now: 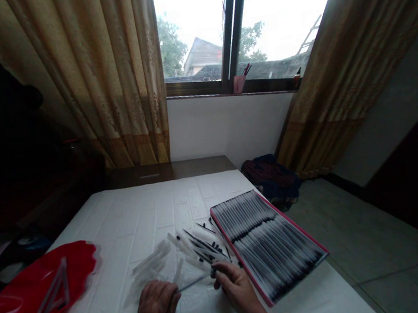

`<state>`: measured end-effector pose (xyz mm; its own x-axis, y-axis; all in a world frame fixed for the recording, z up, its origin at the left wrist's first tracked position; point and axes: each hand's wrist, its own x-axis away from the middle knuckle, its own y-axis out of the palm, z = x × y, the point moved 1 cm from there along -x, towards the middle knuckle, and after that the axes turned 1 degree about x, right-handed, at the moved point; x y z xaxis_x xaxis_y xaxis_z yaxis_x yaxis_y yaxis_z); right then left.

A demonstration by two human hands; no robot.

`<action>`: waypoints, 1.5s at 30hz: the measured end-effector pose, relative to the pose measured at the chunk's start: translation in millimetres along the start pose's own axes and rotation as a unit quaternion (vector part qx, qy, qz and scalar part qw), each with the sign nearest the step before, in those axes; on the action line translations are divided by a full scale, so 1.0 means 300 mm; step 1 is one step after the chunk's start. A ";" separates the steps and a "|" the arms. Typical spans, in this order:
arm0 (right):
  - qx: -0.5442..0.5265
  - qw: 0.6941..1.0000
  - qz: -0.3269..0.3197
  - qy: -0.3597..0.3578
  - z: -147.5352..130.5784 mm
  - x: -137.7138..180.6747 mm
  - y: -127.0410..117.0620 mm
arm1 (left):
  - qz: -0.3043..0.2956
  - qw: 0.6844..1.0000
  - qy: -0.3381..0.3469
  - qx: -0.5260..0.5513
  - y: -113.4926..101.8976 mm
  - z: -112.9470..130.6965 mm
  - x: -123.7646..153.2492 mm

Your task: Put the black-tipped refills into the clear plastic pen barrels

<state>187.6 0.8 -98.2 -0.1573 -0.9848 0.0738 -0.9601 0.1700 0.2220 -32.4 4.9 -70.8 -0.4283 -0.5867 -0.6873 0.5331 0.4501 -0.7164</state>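
Note:
A thin grey stick-like piece (194, 282), too small to name more exactly, runs between my hands. My left hand (156, 305) closes on one end of it. With thumb and forefinger my right hand (237, 286) pinches the other end, where something dark shows. Just beyond my hands is a loose pile of thin black sticks (200, 243) with small black pieces among them. Clear slim tubes (151, 261) lie bundled to the left of that pile. Beside my right hand, a pink-edged flat box (252, 278) holds two rows of slim clear-and-black pieces (269, 243).
At the left, a red scalloped tray (75, 259) holds a few clear tubes (49, 303) and a small black piece. The white table (124, 207) has a brick pattern. Dark cloth (272, 176) lies beyond its right edge. A pink cup (239, 85) stands on the windowsill.

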 end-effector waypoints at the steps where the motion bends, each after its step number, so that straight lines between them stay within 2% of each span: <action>1: 0.005 1.000 -0.005 -0.003 0.002 -0.001 0.001 | 0.001 1.000 0.000 -0.001 0.001 0.000 0.000; 8: 0.044 0.999 0.003 -0.008 0.016 -0.013 0.005 | -0.004 1.000 -0.003 0.003 0.008 -0.007 0.008; 20: -0.010 1.000 0.025 -0.009 -0.012 -0.002 0.001 | 0.013 1.000 0.002 -0.002 -0.004 0.006 -0.012; 28: 0.049 0.999 0.011 0.004 -0.008 -0.013 0.002 | -0.013 1.000 -0.013 0.017 0.007 -0.002 0.006; 45: 0.007 1.000 0.027 0.004 -0.030 0.007 0.001 | -0.006 1.000 0.002 0.002 0.008 -0.002 0.006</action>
<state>189.3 -0.8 -89.3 -0.2078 -0.9738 0.0927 -0.9535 0.2228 0.2032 -32.2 5.3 -73.9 -0.4374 -0.5892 -0.6793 0.5306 0.4408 -0.7240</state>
